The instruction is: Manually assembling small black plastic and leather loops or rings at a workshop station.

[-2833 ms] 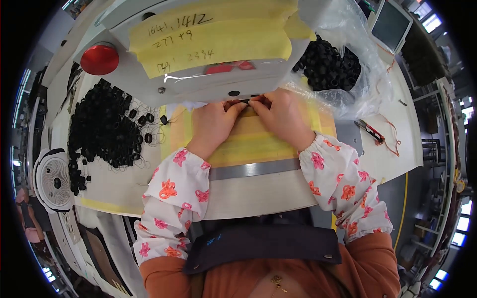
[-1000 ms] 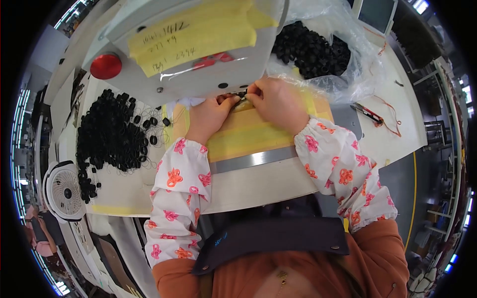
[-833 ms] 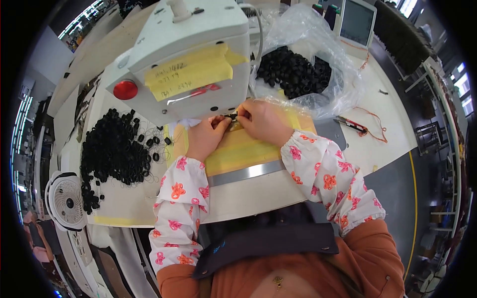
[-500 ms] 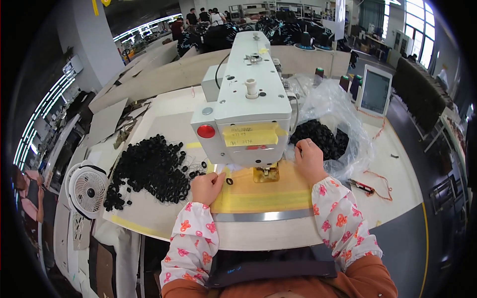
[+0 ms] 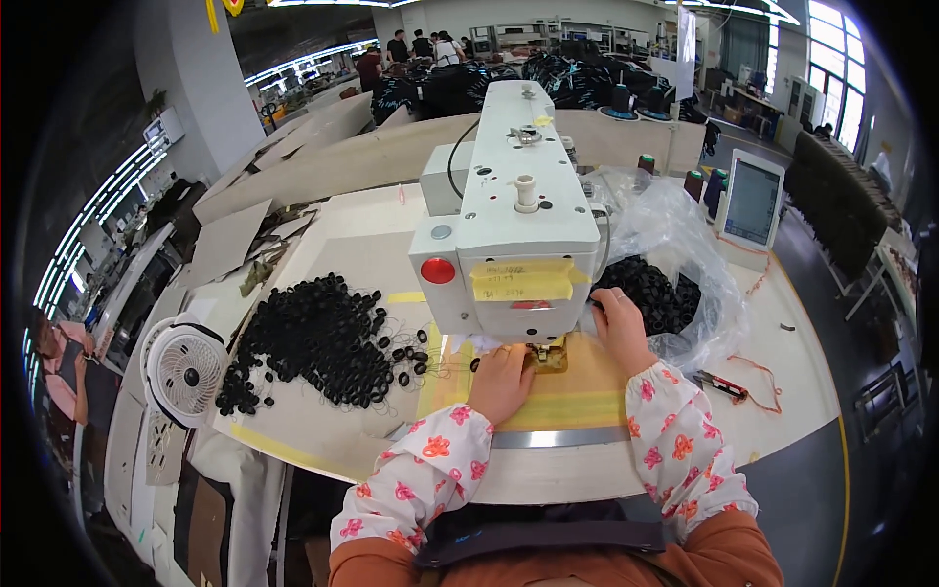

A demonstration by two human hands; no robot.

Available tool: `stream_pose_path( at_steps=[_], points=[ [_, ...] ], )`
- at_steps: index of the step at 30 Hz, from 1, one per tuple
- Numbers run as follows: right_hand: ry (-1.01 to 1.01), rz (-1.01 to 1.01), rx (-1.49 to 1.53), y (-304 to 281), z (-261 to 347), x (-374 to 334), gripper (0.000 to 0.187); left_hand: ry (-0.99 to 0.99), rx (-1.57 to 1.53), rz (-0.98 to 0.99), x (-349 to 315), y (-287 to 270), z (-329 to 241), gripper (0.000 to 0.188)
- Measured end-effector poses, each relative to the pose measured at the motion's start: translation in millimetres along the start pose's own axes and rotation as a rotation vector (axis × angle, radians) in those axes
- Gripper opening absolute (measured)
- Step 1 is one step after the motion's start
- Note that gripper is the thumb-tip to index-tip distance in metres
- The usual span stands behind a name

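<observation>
Left hand (image 5: 503, 383) has shifted rightward to the sewing machine (image 5: 533, 225), right hand (image 5: 620, 328) beside black rings (image 5: 650, 293), grips unclear.

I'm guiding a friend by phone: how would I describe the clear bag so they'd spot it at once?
Find the big white machine in the middle. Just right of it, next to the right hand, a bag sits on the table. It is crumpled clear plastic with black rings inside, unlike the black heap left of the machine, which lies loose.
</observation>
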State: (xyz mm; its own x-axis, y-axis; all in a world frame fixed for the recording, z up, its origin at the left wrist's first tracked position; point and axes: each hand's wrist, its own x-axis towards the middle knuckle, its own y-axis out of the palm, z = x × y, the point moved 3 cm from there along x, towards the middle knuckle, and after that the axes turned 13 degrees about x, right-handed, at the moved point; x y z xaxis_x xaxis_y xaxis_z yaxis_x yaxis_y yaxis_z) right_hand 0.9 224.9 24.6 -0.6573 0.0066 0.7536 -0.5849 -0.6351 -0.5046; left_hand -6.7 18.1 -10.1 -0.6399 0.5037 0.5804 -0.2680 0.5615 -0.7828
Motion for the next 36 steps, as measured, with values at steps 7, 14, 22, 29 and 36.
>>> stream_pose_path(
  at_steps=[7, 14, 22, 29, 36],
  points=[
    [0.394, 0.251, 0.489, 15, 52, -36, 0.023, -0.150, -0.038, 0.215, 5, 2, 4, 0.019],
    [0.885, 0.280, 1.116, 35, 45, -44, 0.019, -0.186, -0.197, 0.181, 7, 3, 18, 0.021],
    [0.966, 0.285, 1.224, 33, 38, -44, 0.018, -0.288, -0.437, 0.227, 10, -3, 10, 0.013],
    [1.003, 0.321, 1.143, 30, 44, -42, 0.018, -0.260, -0.661, 0.337, 6, -5, 5, 0.023],
    [1.027, 0.570, 0.820, 30, 52, -30, 0.017, -0.088, -0.475, 0.407, 2, -4, -7, 0.034]
  ],
)
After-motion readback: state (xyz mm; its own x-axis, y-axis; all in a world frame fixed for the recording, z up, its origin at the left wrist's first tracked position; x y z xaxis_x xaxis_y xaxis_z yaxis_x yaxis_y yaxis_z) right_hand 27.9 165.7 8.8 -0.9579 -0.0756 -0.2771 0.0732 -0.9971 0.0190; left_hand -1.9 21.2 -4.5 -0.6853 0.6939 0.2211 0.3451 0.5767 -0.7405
